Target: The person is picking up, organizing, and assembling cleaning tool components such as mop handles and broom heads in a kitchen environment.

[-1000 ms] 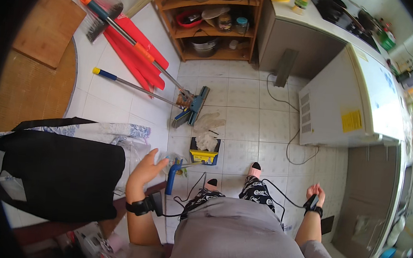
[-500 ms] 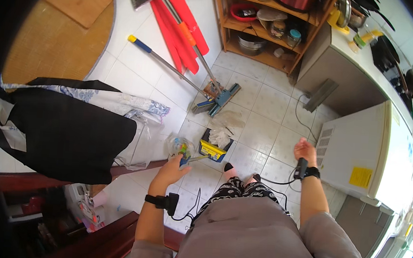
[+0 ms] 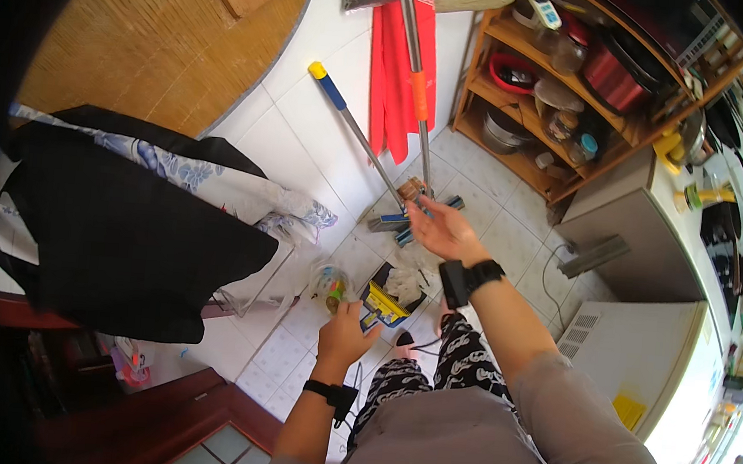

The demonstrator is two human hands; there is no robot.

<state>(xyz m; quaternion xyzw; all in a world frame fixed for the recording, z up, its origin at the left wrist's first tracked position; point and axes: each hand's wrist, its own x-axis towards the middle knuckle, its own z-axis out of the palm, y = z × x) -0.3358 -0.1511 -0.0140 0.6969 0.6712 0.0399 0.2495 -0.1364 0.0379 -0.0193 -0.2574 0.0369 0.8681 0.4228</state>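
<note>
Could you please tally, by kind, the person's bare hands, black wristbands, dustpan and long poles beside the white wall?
Bare hands: 2 (left hand, right hand)
Black wristbands: 2 (left wristband, right wristband)
Dustpan: 1
Long poles: 2 (yellow-tipped pole, orange-gripped pole)
Total: 7

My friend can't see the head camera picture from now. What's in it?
A person's left hand is at the handle of a blue-and-yellow dustpan holding crumpled whitish material. The open right hand is stretched out toward long-handled cleaning tools beside a white tiled wall.
</note>
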